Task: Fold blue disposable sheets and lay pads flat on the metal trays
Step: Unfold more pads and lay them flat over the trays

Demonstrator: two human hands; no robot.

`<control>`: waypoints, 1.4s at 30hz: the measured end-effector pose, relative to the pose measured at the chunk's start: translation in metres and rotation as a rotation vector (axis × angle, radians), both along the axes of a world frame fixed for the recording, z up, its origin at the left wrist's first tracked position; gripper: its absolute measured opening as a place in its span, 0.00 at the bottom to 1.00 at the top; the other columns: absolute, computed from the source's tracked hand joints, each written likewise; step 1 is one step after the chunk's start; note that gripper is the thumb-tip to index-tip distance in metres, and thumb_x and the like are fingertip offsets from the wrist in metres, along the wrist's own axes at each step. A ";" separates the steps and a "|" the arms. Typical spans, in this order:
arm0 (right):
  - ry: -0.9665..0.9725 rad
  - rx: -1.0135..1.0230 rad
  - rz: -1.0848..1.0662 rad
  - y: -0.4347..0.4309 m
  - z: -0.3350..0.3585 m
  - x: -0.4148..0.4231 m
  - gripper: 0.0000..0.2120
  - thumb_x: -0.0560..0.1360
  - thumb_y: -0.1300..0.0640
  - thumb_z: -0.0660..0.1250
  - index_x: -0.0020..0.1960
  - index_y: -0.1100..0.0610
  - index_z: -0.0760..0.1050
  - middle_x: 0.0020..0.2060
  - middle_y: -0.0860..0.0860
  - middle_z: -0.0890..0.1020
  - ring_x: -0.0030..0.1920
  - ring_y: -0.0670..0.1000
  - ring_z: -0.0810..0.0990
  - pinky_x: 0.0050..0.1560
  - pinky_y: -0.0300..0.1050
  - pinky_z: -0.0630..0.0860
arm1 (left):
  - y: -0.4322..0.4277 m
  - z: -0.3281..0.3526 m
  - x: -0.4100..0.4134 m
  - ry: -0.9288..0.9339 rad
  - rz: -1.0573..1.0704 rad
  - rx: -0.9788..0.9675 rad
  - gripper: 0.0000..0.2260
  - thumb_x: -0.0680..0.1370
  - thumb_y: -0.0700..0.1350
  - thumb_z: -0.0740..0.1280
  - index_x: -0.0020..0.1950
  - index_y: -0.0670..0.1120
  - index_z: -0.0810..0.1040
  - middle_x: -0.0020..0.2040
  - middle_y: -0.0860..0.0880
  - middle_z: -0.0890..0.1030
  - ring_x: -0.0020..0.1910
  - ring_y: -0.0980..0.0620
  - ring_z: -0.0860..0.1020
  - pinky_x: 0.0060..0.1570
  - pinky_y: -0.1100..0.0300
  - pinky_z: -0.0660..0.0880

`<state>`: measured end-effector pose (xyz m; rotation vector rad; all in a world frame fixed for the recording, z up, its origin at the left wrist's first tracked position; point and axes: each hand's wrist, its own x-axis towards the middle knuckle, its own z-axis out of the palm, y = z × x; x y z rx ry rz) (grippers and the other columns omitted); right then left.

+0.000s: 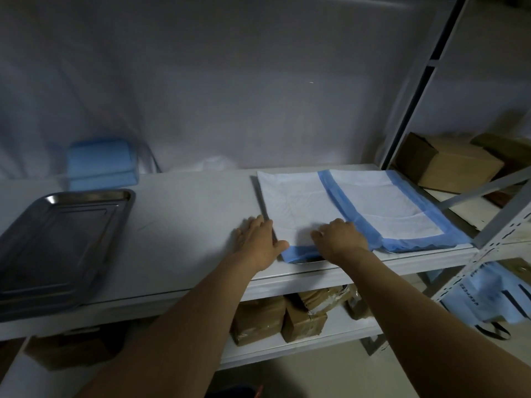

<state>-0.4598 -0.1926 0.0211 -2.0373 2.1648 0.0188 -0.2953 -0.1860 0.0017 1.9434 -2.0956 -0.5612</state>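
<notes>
On the white shelf (186, 214), 2 blue-bordered pads (373, 205) overlap across a metal tray (263, 209) at 3 o'clock, and flattening them well probably means pressing outward from the centre so the loose near edge settles inside the rim. The left hand (258, 239) lies open, fingers spread flat at the tray's near-left corner, and the right hand (342, 235) presses palm-down, fingers loosely together, on the pad. A bare second tray (66, 239) at 9 o'clock is cut off, folded blue sheets (100, 165) sit blurred at 10, and the pads hide their tray almost entirely.
</notes>
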 end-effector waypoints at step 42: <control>-0.841 -0.197 0.101 -0.181 -0.026 0.391 0.17 0.77 0.61 0.59 0.66 0.57 0.70 0.58 0.56 0.79 0.55 0.58 0.80 0.61 0.53 0.75 | -0.152 0.032 0.405 -0.230 0.790 -0.146 0.17 0.79 0.47 0.57 0.64 0.42 0.72 0.64 0.42 0.73 0.65 0.42 0.69 0.63 0.51 0.66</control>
